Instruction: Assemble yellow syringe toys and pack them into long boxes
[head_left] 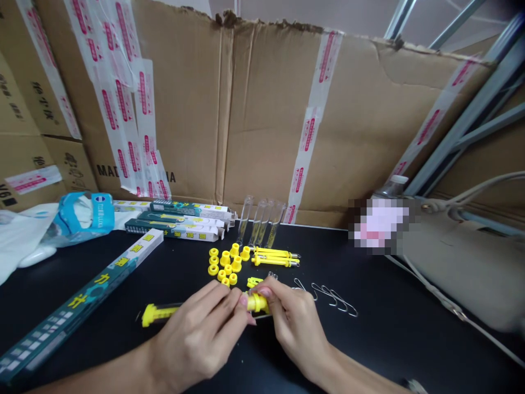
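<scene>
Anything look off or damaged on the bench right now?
Only the cardboard backdrop: its top edge is torn and ragged. Caps, hooks and boxes lie loose but orderly; nothing spilled.

Caps [225,265] on table [389,328], behind hands; tubes [261,221] behind caps; wire hooks [328,295] right; boxes [180,219] left-rear

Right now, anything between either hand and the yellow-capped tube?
Nothing visible. The left hand and right hand both already grip the yellow-capped tube at its near end, fingertips on the yellow cap. The loose yellow caps and wire hooks lie apart from it.
</scene>
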The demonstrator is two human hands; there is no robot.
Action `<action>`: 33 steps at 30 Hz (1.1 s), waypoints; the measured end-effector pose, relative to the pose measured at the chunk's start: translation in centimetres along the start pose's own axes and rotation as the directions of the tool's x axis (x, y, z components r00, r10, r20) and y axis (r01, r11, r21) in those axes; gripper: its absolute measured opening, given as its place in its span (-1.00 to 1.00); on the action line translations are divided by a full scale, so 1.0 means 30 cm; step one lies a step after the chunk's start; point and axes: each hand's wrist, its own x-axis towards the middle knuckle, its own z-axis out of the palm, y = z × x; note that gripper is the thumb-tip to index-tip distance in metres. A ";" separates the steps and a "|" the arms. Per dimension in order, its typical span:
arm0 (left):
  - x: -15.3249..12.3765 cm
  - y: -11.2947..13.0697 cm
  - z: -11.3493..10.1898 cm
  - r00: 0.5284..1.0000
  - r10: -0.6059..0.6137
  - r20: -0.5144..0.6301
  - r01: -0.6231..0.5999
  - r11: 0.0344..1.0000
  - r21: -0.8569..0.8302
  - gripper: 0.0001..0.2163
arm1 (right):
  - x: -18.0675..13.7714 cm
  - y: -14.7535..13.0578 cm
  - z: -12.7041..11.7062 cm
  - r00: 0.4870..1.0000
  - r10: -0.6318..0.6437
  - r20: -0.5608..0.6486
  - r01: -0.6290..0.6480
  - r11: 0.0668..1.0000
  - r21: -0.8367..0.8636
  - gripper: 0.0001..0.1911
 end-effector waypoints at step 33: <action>-0.031 -0.033 -0.004 0.846 -0.373 0.380 0.490 0.825 -0.281 -0.81 | 0.024 0.002 -0.070 0.905 -0.061 0.420 0.200 0.934 -0.295 -0.58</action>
